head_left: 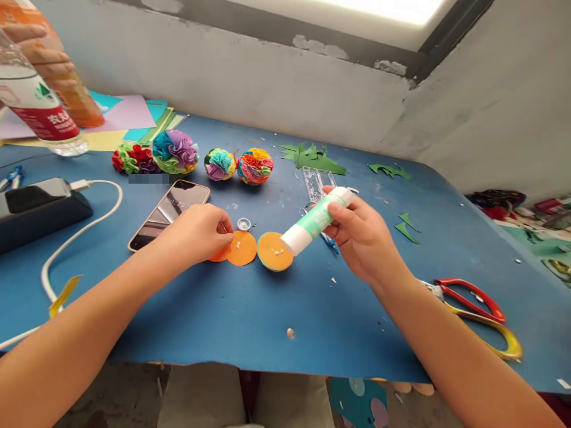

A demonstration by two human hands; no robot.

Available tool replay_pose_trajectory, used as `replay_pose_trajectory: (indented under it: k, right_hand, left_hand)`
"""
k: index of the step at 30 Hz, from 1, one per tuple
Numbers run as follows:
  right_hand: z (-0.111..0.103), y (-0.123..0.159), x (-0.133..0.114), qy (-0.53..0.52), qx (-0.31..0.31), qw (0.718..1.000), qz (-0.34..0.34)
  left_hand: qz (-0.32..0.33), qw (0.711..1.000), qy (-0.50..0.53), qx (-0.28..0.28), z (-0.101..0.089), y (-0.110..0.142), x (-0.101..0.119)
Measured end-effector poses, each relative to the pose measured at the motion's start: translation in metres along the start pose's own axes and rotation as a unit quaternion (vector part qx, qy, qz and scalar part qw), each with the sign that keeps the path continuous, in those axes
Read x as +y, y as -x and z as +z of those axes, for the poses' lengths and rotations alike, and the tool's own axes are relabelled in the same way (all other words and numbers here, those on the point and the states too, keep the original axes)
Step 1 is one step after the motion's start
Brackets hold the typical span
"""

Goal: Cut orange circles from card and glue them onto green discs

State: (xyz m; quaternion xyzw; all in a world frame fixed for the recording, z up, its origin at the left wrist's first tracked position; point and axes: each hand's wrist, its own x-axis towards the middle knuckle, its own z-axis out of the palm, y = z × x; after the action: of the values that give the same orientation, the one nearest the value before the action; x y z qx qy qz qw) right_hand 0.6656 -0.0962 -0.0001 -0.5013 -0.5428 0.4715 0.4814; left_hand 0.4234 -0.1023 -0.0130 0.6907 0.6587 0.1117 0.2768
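Note:
My right hand (pixel 357 229) is closed around a green and white glue stick (pixel 314 221), tilted with its white end down to the left. Just below that end lies a round orange paper disc stack (pixel 273 254) with white glue bits on top. My left hand (pixel 200 233) is pinched at the left edge of an orange paper circle (pixel 243 249), which also carries white specks. What its fingertips hold is hidden. Partly under this hand lies another, redder orange circle (pixel 218 256). A small clear round cap (pixel 244 224) sits behind the circles.
A phone (pixel 154 220) lies beyond my left forearm. Several ruffled paper balls (pixel 175 152) stand behind it. Scissors (pixel 486 315) lie by my right forearm, green paper scraps (pixel 316 157) at the back. Another person's hand (pixel 42 56) holds an orange bottle (pixel 78 98) behind a water bottle (pixel 49 113).

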Motion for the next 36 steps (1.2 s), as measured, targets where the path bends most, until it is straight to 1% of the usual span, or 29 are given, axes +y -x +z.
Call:
replay_pose_trajectory:
  k: [3,5,9,12,15,19,28,36]
  right_hand:
    - [0.000,0.005,0.000,0.076,0.002,0.990,-0.123]
    - [0.001,0.009,0.001,0.124,-0.008,0.975,-0.184]
    - [0.003,0.012,0.004,0.199,-0.050,0.943,-0.262]
    - [0.006,0.010,0.007,0.222,-0.079,0.924,-0.300]
    - [0.008,0.009,0.007,0.236,-0.105,0.913,-0.316]
    - [0.011,0.008,0.004,0.258,-0.127,0.903,-0.320]
    - [0.010,0.009,0.000,0.272,-0.142,0.900,-0.308]
    - [0.004,0.012,-0.002,0.274,-0.149,0.908,-0.279]
  left_hand:
    - [0.008,1.000,0.006,0.005,0.000,0.000,0.000]
    - [0.014,1.000,0.010,0.007,0.001,0.000,-0.001]
    - [0.018,1.000,0.019,0.013,0.002,0.000,-0.003]
    - [0.019,0.999,0.019,0.018,0.003,0.000,-0.005]
    - [0.015,1.000,0.016,0.017,0.003,0.000,-0.005]
    - [0.008,1.000,0.012,0.012,0.002,0.001,-0.004]
    - [0.000,1.000,-0.007,-0.004,-0.001,0.003,-0.001]
    - [0.025,1.000,0.013,-0.005,0.001,0.000,-0.007]
